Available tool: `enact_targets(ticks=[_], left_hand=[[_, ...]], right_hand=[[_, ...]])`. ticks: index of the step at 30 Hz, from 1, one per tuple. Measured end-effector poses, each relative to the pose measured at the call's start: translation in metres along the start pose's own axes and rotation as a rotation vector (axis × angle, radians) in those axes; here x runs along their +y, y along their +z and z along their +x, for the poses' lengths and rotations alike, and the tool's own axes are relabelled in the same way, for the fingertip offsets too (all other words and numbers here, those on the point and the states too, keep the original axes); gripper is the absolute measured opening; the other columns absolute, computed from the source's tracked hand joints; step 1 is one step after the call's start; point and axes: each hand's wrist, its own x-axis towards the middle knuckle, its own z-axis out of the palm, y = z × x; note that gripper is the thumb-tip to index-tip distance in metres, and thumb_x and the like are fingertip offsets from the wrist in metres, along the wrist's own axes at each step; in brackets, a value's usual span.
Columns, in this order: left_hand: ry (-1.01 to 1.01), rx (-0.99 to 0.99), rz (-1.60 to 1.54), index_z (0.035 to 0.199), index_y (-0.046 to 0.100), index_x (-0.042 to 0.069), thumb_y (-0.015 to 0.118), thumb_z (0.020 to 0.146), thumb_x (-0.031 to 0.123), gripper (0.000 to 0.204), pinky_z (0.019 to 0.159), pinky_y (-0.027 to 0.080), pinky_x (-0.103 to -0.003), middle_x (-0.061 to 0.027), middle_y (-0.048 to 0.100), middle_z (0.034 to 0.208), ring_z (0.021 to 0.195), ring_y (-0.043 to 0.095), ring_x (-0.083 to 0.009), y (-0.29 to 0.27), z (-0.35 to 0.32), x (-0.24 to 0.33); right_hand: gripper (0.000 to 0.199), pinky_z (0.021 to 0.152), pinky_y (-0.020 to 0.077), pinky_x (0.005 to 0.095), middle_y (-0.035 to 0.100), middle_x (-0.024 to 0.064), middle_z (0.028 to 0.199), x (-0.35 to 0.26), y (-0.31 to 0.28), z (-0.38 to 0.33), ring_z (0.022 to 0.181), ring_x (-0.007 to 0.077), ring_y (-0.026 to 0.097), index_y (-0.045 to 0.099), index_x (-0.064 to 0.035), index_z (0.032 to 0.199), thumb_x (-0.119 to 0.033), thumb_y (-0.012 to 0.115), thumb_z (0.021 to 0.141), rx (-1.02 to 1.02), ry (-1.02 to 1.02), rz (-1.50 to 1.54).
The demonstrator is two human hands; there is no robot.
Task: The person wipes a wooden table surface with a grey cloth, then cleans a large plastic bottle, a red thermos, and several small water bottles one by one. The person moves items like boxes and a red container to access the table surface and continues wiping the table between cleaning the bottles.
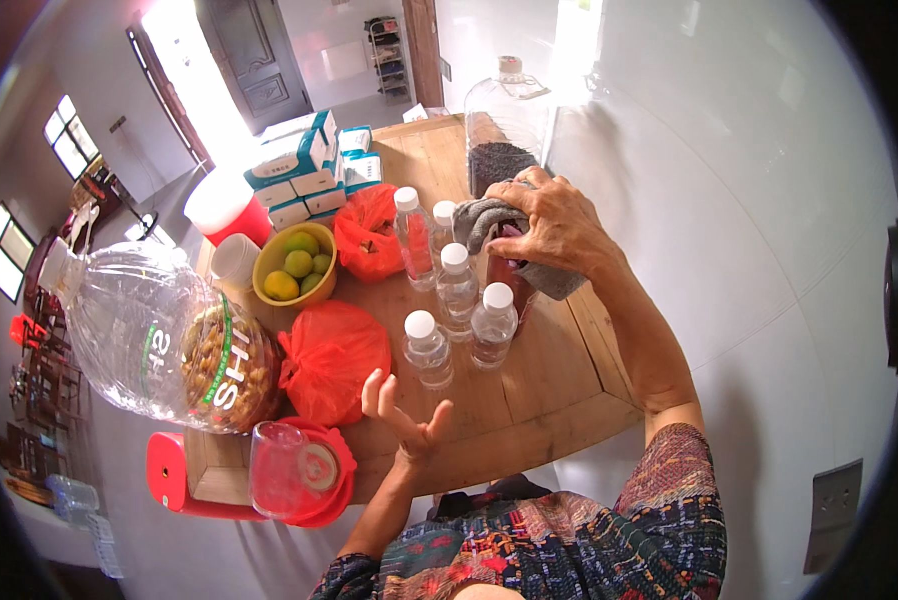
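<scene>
Two hands: right [554,225] grips a grey cloth [489,222], left [404,415] spread beside white-capped bottles [459,310].

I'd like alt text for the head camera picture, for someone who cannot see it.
A person's right hand presses a grey cloth onto a dark red bottle on a wooden table, while the left hand hovers open. Nearby stand small clear bottles, red bags and a yellow bowl of green fruit.
</scene>
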Motion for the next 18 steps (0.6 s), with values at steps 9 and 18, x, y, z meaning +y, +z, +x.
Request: enact_targets(ticks=[9,18], left_hand=[[0.11,-0.484,-0.549,0.106,0.055,0.002,0.074,0.073,0.014,0.04,0.086,0.046,-0.043,-0.0152,0.057,0.106,0.097,0.056,-0.0333,-0.005,0.01,0.055],[-0.012,-0.535,-0.651,0.139,0.026,0.001,0.08,0.067,0.015,0.091,0.103,0.036,-0.044,-0.0249,0.034,0.137,0.127,0.037,-0.0412,0.061,0.036,0.111]], right_hand=[[0.041,0.077,0.0503,0.0417,0.061,0.0123,0.096,0.027,-0.003,-0.034,0.087,0.0318,0.061,0.067,-0.0136,0.103,-0.029,0.073,0.066,0.271,-0.044,0.063],[0.041,0.072,0.0521,0.0356,0.064,0.0125,0.091,0.048,-0.05,-0.109,0.081,0.0259,0.064,0.066,-0.0041,0.101,-0.013,0.076,0.062,0.354,0.028,0.208]])
